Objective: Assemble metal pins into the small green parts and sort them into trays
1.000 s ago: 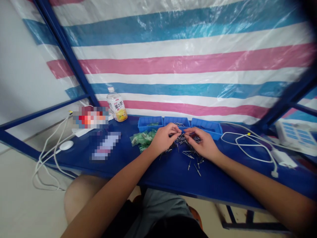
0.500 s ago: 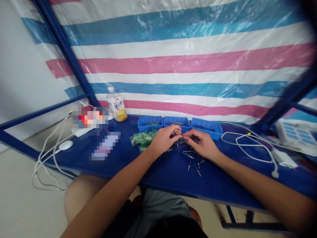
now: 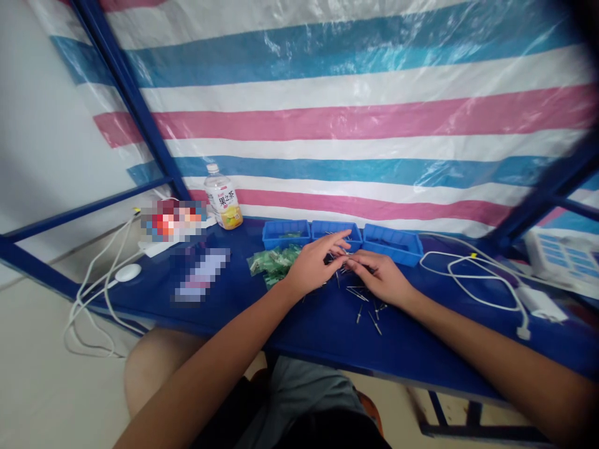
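Note:
A loose pile of small metal pins (image 3: 362, 293) lies on the blue table (image 3: 327, 324). My left hand (image 3: 313, 265) hovers over the pile's left side with its fingers stretched toward the middle blue bin (image 3: 337, 231); its thumb and a lower finger meet at a pin. My right hand (image 3: 379, 274) rests on the pile, fingertips pinched together where they meet the left hand's fingertips. What the pinch holds is too small to name. A heap of small green parts (image 3: 274, 259) lies just left of my left hand.
Three blue bins (image 3: 285, 232) (image 3: 393, 242) stand in a row behind the pile. A drink bottle (image 3: 223, 198) stands at the back left. White cables and a charger (image 3: 472, 274) lie at the right, more cables and a white puck (image 3: 127, 272) at the left. A striped tarp hangs behind.
My left hand's fingers have straightened and reached toward the middle bin. My right hand has slid slightly left to meet it. The view has shifted a little.

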Motion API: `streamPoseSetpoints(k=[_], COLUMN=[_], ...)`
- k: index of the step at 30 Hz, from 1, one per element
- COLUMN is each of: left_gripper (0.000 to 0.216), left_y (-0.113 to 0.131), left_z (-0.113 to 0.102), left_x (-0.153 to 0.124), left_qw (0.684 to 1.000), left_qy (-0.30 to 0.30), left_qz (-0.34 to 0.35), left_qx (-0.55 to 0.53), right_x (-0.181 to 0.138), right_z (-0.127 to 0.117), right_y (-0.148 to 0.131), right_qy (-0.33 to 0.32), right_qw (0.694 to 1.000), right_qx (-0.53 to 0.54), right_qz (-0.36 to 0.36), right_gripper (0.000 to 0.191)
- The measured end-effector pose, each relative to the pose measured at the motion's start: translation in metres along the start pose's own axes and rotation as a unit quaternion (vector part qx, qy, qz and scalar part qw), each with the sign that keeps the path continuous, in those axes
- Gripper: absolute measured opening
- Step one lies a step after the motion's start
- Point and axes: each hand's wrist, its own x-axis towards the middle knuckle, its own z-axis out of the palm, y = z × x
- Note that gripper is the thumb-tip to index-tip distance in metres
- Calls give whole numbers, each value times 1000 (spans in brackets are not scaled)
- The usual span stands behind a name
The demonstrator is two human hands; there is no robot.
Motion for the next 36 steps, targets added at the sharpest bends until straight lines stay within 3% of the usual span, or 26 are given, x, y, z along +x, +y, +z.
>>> streamPoseSetpoints(k=[2,5,9,16,23,36], left_gripper=[60,42,24,20,21,20], left_y=[0,1,5,6,4,10], left_z=[1,0,-4,-7,-7,-10], left_x=[0,0,0,3,3,3], left_qw=[1000,999,999,999,998,1000], left_qy=[17,34,-1,-24,-45,-4], left_qz=[-7,-7,-1,9,34,-3], left_qx=[-25,-4,36,22,12,-6], right_x=[0,0,0,2,4,7], right_z=[1,2,2,1,-1,6], right_y=[0,0,-2,-6,-4,-14], right_qy=[7,22,10,2,6,-1], right_qw=[1000,1000,1000,999,999,998], right_qx=[1,5,-3,-33,7,21], right_qz=[0,6,-8,-35,-42,-53], right_gripper=[37,37,35,32,28,34])
